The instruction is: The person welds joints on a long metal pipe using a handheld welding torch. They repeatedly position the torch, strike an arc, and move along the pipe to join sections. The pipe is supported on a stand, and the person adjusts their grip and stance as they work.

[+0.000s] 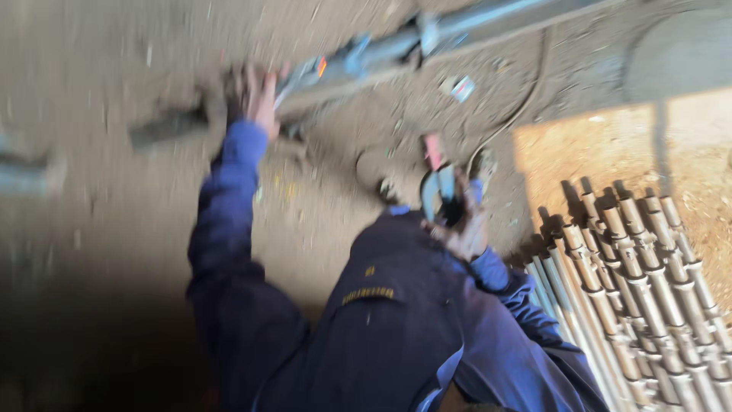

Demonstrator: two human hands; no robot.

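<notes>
Blur throughout. Left hand (259, 99) reaches out and rests on a long grey metal bar (396, 49) lying on the dirt floor (114, 76); whether it grips, cannot tell. Right hand (463, 229) is wrapped around a hand-held power tool (442, 194), near the knee. Bar judged heavy, rigid, cold-slick; best held on the plain shaft, clear of fittings. Steel tube stack (648, 290) lies at right.

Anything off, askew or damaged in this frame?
Nothing clearly damaged; the frame is motion-blurred. The left hand rests on a long grey metal bar lying on the dirt floor. The right hand grips a grey power tool. A small pale scrap lies loose nearby. The rusty metal tubes lie neatly bundled.
</notes>
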